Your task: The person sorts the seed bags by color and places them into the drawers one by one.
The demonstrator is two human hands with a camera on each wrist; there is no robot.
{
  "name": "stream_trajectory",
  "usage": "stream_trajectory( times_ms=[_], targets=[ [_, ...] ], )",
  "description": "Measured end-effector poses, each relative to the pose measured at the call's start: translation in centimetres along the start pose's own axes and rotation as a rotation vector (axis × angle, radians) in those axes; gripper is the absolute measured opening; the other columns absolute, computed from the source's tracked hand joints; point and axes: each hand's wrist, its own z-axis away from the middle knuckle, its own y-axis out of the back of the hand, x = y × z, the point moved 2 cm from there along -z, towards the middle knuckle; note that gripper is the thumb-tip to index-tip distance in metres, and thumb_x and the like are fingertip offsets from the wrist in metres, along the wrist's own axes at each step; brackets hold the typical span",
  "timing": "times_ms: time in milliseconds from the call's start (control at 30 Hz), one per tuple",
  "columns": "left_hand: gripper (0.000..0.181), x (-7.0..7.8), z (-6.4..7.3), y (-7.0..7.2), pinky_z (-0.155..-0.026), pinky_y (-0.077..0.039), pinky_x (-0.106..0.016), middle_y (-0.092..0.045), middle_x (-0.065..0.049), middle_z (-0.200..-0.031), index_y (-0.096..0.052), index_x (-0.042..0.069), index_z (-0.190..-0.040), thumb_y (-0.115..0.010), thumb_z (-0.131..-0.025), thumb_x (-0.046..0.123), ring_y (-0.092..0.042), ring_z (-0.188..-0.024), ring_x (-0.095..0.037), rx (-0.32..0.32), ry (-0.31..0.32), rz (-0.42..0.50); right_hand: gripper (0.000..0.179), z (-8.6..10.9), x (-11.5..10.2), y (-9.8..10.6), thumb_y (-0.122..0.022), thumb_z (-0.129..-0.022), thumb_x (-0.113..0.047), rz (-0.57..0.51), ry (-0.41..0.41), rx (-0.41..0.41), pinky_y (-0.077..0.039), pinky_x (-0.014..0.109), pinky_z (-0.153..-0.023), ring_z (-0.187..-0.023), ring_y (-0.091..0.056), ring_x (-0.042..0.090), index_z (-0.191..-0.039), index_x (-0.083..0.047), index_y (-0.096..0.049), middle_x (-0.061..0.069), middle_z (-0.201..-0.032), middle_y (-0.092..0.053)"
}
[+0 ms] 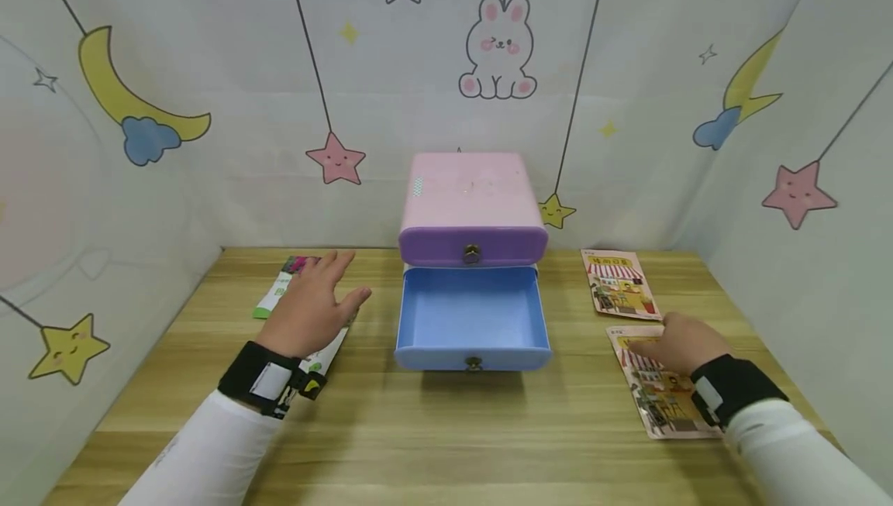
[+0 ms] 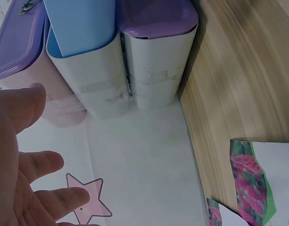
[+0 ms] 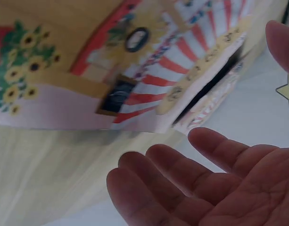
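Observation:
My left hand (image 1: pixel 307 306) hovers with fingers spread over two white packets with pink flower pictures, one farther back (image 1: pixel 276 294) and one nearer (image 1: pixel 326 356), partly hidden by the hand and wrist. On the right, my right hand (image 1: pixel 687 343) is over the nearer shop-picture packet (image 1: pixel 659 401); in the right wrist view its fingers (image 3: pixel 177 176) are loosely extended beside that packet, gripping nothing. Another such packet (image 1: pixel 621 285) lies behind it. Between the hands stands a small drawer cabinet (image 1: pixel 467 188), its blue drawer (image 1: pixel 474 320) pulled out with nothing inside.
The cabinet's purple top drawer front (image 1: pixel 436 246) is closed above the blue one. Another purple drawer front (image 2: pixel 158 16) shows below it in the left wrist view. A patterned cloth (image 1: pixel 418 80) hangs behind the wooden table (image 1: pixel 474 444) and along both sides.

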Motion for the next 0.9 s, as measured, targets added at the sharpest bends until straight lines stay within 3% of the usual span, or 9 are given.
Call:
stream_trajectory(
  times_ms=[267,533,767,900],
  targets=[
    [0.073,-0.6,0.0,-0.3,-0.104,-0.015,-0.066,-0.025,-0.026,-0.147,-0.027,0.009,-0.148,-0.045,-0.094,0.055,-0.013,-0.129,-0.049,-0.034,0.007,-0.046,0.106,-0.9,1.0,-0.9,-0.062,-0.068,-0.075,0.029,-0.132,-0.116,-0.047,0.046,-0.064,-0.068,-0.05,0.028,-0.109,0.022,-0.046,0.019,-0.081,-0.057],
    [0.073,-0.6,0.1,-0.2,-0.101,-0.014,-0.07,-0.023,-0.026,-0.147,-0.026,0.011,-0.148,-0.047,-0.094,0.054,-0.01,-0.129,-0.051,-0.058,0.026,-0.057,0.106,-1.0,1.0,-1.2,-0.067,-0.065,-0.071,0.025,-0.12,-0.097,-0.048,0.048,-0.067,-0.071,-0.052,0.029,-0.109,0.022,-0.043,0.025,-0.084,-0.057],
    [0.073,-0.3,0.3,-0.2,-0.102,-0.013,-0.07,-0.022,-0.027,-0.148,-0.024,0.011,-0.149,-0.047,-0.094,0.053,-0.006,-0.13,-0.05,-0.064,0.032,-0.058,0.092,-0.8,0.8,-0.7,-0.077,-0.068,-0.046,-0.024,-0.153,-0.04,-0.049,0.049,-0.069,-0.074,-0.054,0.034,-0.11,0.024,-0.036,0.031,-0.087,-0.055],
    [0.074,0.0,0.4,0.0,-0.103,-0.011,-0.069,-0.022,-0.027,-0.148,-0.025,0.011,-0.149,-0.047,-0.093,0.054,-0.005,-0.13,-0.049,-0.058,0.029,-0.051,0.072,-0.4,0.6,0.6,-0.074,-0.073,-0.027,-0.032,-0.09,0.009,-0.048,0.052,-0.069,-0.076,-0.055,0.035,-0.111,0.024,-0.041,0.034,-0.092,-0.057]
  ],
)
